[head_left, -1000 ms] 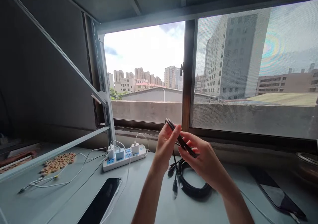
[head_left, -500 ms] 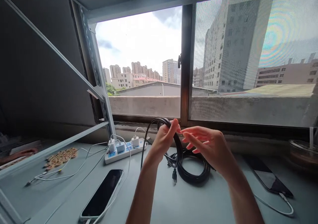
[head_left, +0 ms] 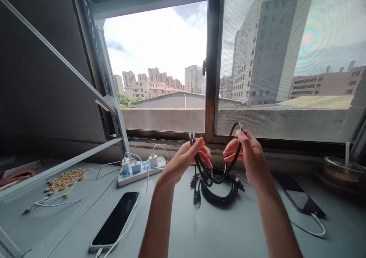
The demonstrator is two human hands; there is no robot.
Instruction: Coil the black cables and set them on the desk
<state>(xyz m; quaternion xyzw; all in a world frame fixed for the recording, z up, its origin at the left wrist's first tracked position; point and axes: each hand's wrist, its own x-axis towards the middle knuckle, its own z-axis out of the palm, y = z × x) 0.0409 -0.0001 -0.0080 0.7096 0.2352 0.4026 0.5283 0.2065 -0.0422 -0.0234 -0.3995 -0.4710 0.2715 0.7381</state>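
Left hand point(head_left: 188, 153) pinches a looped black cable point(head_left: 219, 181); right hand point(head_left: 248, 148) pinches it farther along — the middle sags between them, above a coiled black cable point(head_left: 219, 202) on the pale desk point(head_left: 228, 235). White power strip point(head_left: 123, 181) off left — smartphone point(head_left: 116, 220) in front of it.

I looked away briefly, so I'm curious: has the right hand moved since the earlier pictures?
Yes. Judged against the window's dark upright, the right hand has moved rightward, away from it, and somewhat upward in the view.
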